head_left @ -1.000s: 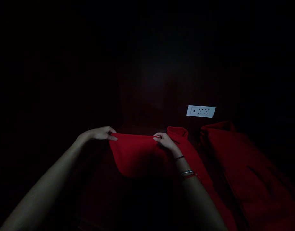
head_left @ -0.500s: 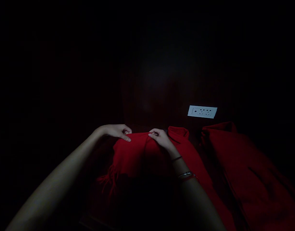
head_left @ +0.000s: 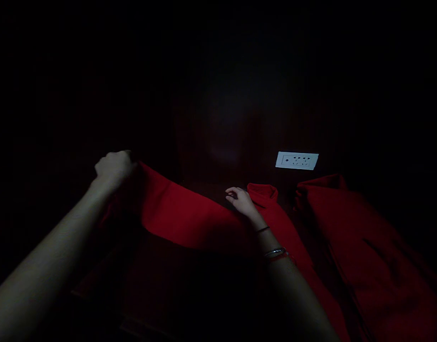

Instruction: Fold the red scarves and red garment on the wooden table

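Note:
In the head view a long red scarf [head_left: 183, 211] stretches slantwise from the left toward the middle. My left hand [head_left: 115, 168] is closed round its raised left end; the fingertips are hidden behind the back of the hand. Just above the scarf's right part, my right hand [head_left: 240, 200] holds nothing, its fingers loosely bent with thumb and forefinger apart. Right beside it lies a length of red fabric [head_left: 263, 191] folded over at its far end. Deep shadow hides the scarf's fringe and part of its right side.
Farther right lies a larger folded red cloth [head_left: 357, 228]. A white socket plate [head_left: 297, 160] is set in the dark upright panel behind. Most of the surroundings are too dark to make out.
My left hand has moved left and up, drawing the scarf out long. My right hand has let go of the scarf's edge and stayed near the same spot.

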### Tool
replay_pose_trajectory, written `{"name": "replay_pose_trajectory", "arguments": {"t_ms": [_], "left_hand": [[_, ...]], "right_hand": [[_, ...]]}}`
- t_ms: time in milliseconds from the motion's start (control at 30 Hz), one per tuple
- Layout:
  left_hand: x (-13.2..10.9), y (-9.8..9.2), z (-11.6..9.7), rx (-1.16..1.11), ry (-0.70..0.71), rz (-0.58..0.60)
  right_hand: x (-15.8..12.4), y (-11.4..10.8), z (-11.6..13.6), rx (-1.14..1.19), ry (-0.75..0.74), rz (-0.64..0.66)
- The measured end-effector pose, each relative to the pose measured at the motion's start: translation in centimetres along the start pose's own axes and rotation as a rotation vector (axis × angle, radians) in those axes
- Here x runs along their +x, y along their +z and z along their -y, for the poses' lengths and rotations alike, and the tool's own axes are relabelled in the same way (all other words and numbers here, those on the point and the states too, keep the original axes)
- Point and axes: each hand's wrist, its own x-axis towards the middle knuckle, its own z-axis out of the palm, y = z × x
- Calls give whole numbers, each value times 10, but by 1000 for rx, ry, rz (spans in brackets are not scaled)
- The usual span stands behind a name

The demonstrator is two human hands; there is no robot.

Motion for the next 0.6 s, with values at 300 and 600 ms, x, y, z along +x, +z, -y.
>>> {"name": "replay_pose_trajectory", "arguments": {"t_ms": [300,600], "left_hand": [[-69,115,-76,140,421,325],[-128,197,-118,-70,573,518]], "right_hand": [[-1,-11,0,-78,128,70],[-3,-67,-13,-59,187,-131]]}}
